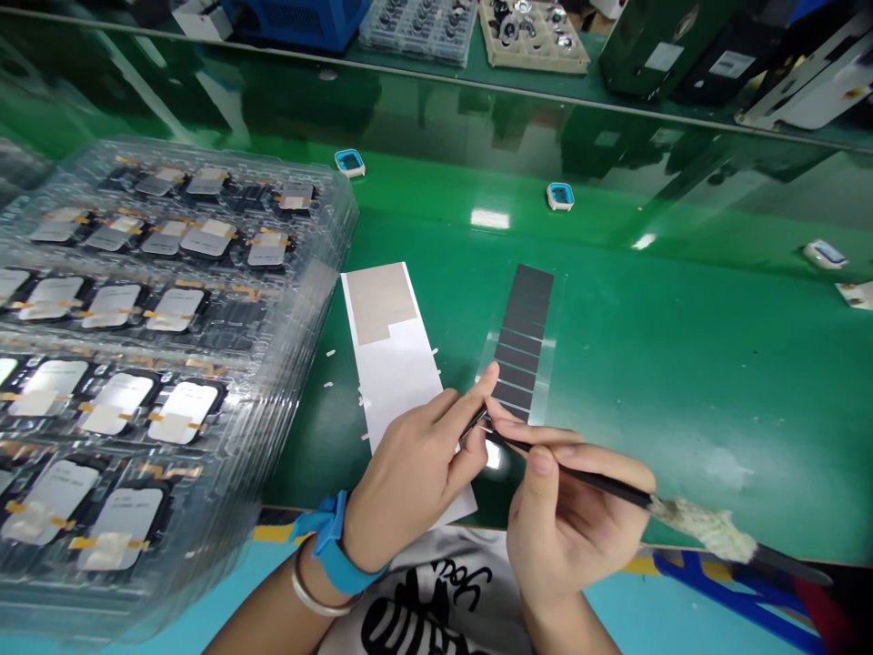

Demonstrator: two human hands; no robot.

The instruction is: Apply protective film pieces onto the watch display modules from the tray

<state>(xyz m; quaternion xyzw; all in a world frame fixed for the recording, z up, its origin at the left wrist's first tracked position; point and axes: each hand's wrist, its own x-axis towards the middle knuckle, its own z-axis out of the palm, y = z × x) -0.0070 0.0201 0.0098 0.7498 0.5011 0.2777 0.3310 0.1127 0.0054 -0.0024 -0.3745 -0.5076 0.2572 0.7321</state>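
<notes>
My left hand [426,455] is closed in a pinch on a small dark part [474,422], mostly hidden by the fingers. In my right hand [579,518] are slim black tweezers [604,484], wrapped in pale tape towards the back end. Their tip meets the dark part at the left fingertips. Under and beyond the fingers lies a clear sheet with black adhesive strips [528,305], several cut apart by gaps. A white backing sheet [399,373] with a beige patch at its top lies left of it, partly under my left hand.
Stacked clear trays [273,382] of small screen modules fill the left side. Pale-framed watch cases [560,196] stand along the back of the green bench. Behind, a shelf holds a parts tray [419,27] and a beige box of metal parts [536,55]. White scraps lie by the sheet.
</notes>
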